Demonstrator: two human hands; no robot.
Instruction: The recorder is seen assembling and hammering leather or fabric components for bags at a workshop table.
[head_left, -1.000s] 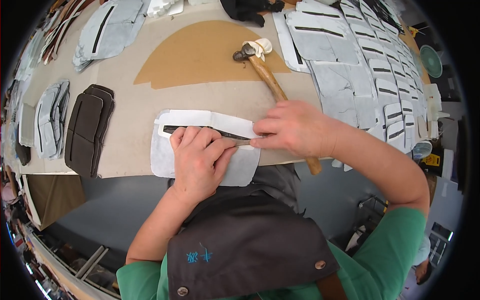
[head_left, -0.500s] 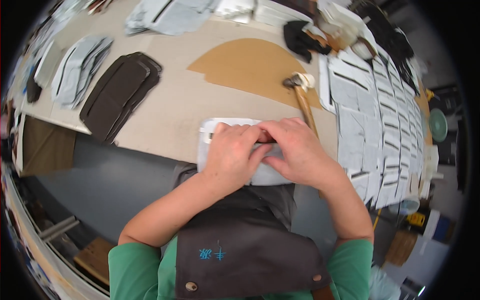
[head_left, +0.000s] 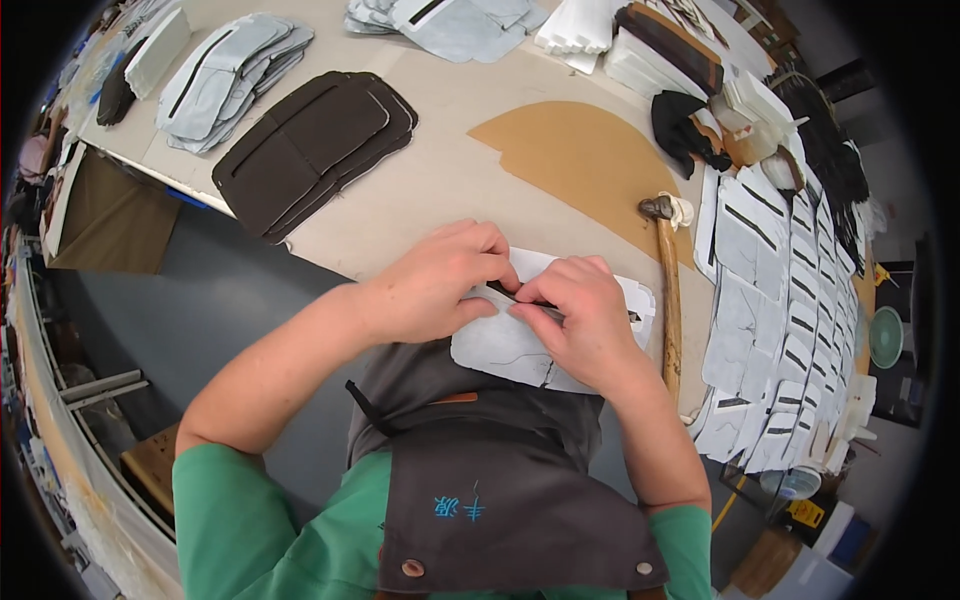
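Note:
A pale grey fabric panel (head_left: 500,345) with rounded corners lies at the table's near edge, partly over my lap. Across its middle runs a dark narrow strip (head_left: 545,303), partly hidden by my fingers. My left hand (head_left: 445,280) holds the panel at the strip's left end, its thumb low and its fingers curled above. Close by on the right, my right hand (head_left: 583,315) pinches the strip's edge between thumb and fingers. A small dark mark (head_left: 634,317) shows on the panel's white border, right of that hand.
Right of my hands lies a wooden-handled hammer (head_left: 668,300). Beyond is a tan half-round sheet (head_left: 580,165). Dark brown panels (head_left: 310,150) are stacked to the left, with grey panels (head_left: 235,75) behind. Rows of slotted grey panels (head_left: 745,310) cover the right side.
The view has shifted, so the table things appear farther right. The panel now slants and more of its right side shows. My fingertips have spread slightly along the dark strip.

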